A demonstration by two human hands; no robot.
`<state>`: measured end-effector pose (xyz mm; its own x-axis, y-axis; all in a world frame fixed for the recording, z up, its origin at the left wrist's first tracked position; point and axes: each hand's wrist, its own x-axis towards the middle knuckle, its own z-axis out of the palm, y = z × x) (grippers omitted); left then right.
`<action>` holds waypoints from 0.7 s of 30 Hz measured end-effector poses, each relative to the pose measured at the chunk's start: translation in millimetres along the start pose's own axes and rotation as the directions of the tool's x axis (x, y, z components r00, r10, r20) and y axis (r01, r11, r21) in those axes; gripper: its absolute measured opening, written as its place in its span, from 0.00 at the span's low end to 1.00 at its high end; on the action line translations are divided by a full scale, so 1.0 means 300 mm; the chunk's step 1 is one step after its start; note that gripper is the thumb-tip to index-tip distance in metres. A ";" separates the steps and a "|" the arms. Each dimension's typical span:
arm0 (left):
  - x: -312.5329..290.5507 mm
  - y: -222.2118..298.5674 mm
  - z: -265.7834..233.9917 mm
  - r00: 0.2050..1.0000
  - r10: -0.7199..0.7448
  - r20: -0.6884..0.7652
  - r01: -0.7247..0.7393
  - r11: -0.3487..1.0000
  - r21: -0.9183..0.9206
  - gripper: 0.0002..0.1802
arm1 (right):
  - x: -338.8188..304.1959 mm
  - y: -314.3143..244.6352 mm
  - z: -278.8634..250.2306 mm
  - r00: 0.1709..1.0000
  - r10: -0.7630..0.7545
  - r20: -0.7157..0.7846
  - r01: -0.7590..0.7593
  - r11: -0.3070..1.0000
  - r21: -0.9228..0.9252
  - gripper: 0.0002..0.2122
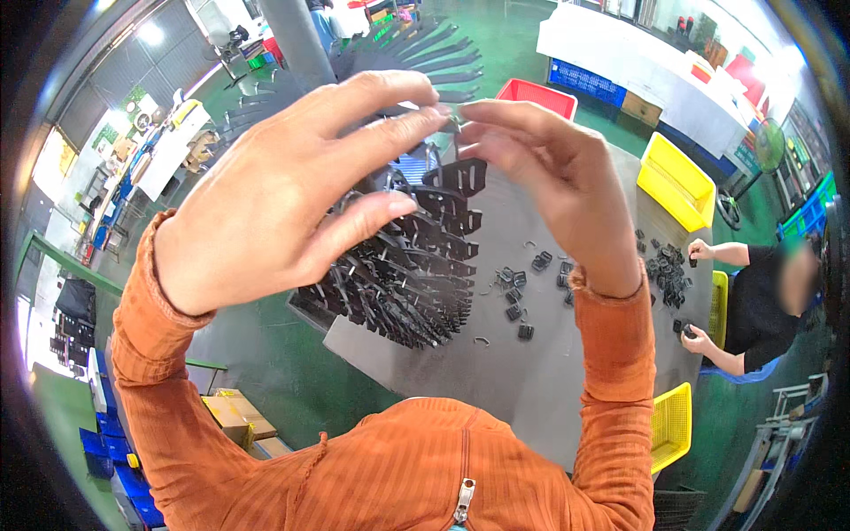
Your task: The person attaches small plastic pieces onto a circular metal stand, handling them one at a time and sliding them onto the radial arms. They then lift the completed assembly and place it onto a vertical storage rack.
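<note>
A small dark part (453,118) sits between the fingertips of both hands, raised high in front of the camera, above the grey table (531,380); it is too small and too hidden by the fingers to tell which way it points or how its long axis runs

The left hand (283,195) is seen from the back, fingers long and slightly fanned, reaching rightward, with the index tip and thumb closing on the part. The right hand (553,181) comes from the other side, fingers curled, its thumb and index tip pinching the same part, so the two hands' fingertips nearly meet. Both forearms rise from the lower edge in orange ribbed sleeves (611,354)

Below the hands a dense stack of black flat brackets (412,274) fans out on the table, too many and too overlapped to count. Beside it lie loose small black clips (522,292), roughly ten, with a few thin wire pieces among them

At the right edge another person's two hands (699,250) work at a second heap of black parts (666,270). Two yellow baskets (675,181) and one red basket (536,93) stand around the table
</note>
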<state>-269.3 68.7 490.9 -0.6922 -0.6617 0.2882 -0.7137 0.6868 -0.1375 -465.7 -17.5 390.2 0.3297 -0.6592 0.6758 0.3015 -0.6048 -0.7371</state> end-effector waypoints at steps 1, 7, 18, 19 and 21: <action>0.003 0.004 0.000 1.000 0.004 -0.005 -0.004 1.000 -0.022 0.28 | 0.008 -0.022 0.021 0.999 0.044 0.022 -0.044 0.999 0.008 0.10; 0.008 0.020 0.002 1.000 -0.013 -0.002 0.013 1.000 -0.005 0.27 | 0.023 -0.027 0.033 0.999 0.031 0.030 -0.025 0.981 -0.192 0.07; 0.024 0.029 0.023 0.998 -0.062 0.004 0.062 0.997 0.040 0.27 | -0.041 -0.018 -0.107 0.969 0.099 -0.225 -0.138 0.977 -0.160 0.07; 0.025 0.024 0.018 0.998 -0.063 0.015 0.062 0.998 0.028 0.27 | -0.042 -0.017 -0.151 0.966 0.115 -0.230 -0.153 0.976 -0.157 0.07; 0.041 0.024 0.011 0.995 -0.095 0.014 0.092 0.986 0.141 0.26 | -0.076 -0.021 -0.259 0.952 0.030 -0.306 -0.160 0.898 -0.410 0.08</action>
<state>-283.2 64.4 490.2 -0.6229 -0.7280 0.2865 -0.7822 0.5738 -0.2427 -544.6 -33.6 379.5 0.0491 -0.7823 0.6210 -0.1491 -0.6205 -0.7699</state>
